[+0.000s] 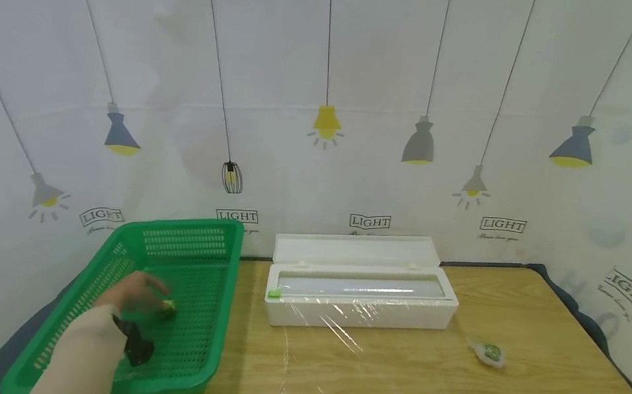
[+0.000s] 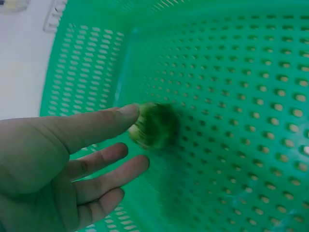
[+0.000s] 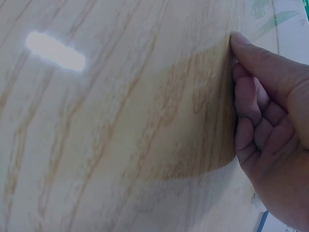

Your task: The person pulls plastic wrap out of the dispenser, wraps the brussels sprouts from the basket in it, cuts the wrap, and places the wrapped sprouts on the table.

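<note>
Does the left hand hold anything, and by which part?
Cannot be told: the left hand has its thumb at a green vegetable, but no clear pinch shows.

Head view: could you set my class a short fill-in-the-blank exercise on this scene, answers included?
1. The hand inside the basket is the person's ____ hand.
2. The small round vegetable near its thumb is inside a basket coloured ____.
3. The lid of the white box is ____, not closed.
4. In the head view, the small wrapped item lies to the ____ of the white box.

Missing words: left; green; open; right.
</note>
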`<move>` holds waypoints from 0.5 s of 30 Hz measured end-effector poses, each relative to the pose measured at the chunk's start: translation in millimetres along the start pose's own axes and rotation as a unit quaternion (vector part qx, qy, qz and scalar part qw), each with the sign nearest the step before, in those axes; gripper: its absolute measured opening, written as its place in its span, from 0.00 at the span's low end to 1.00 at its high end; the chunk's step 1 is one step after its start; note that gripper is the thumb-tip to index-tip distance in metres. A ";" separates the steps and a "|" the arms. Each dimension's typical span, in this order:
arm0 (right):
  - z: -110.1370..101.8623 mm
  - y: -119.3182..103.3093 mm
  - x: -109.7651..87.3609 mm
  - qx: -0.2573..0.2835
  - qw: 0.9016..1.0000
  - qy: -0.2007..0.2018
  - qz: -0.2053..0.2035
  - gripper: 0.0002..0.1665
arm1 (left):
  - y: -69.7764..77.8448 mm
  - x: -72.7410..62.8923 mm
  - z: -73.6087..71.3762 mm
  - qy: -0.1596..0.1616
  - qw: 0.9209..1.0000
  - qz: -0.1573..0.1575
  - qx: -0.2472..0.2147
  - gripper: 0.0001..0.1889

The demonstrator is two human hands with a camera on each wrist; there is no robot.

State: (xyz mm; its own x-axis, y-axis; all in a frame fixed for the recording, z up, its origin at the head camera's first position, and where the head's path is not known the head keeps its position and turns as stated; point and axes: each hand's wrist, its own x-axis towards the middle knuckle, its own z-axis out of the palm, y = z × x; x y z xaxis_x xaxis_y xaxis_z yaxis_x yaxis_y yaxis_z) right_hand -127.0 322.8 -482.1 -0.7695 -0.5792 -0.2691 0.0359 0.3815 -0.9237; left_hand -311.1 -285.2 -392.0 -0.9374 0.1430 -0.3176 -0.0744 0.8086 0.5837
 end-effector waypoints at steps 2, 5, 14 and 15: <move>0.1 0.6 -0.4 0.001 1.000 0.002 -0.003 0.07 | -4.9 0.0 4.5 0.003 1.000 -0.010 -0.018 0.19; 0.6 2.0 -0.1 0.007 1.000 0.001 -0.009 0.06 | -9.6 -0.2 9.4 0.010 0.999 -0.008 -0.040 0.19; 0.0 2.8 -0.3 0.015 1.000 0.001 -0.008 0.05 | -12.2 0.5 13.3 0.026 0.999 0.002 -0.028 0.18; -0.3 2.7 -0.2 0.015 1.000 -0.001 -0.010 0.06 | -12.6 0.5 13.3 0.028 0.999 0.005 -0.025 0.18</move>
State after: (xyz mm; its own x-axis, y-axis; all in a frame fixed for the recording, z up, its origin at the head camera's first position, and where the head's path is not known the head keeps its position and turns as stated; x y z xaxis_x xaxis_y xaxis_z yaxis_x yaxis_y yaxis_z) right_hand -126.9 324.2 -484.5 -0.7688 -0.5883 -0.2507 0.0393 0.3478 -0.9367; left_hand -306.0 -287.7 -409.5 -0.9558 0.1179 -0.2694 -0.0798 0.7778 0.6234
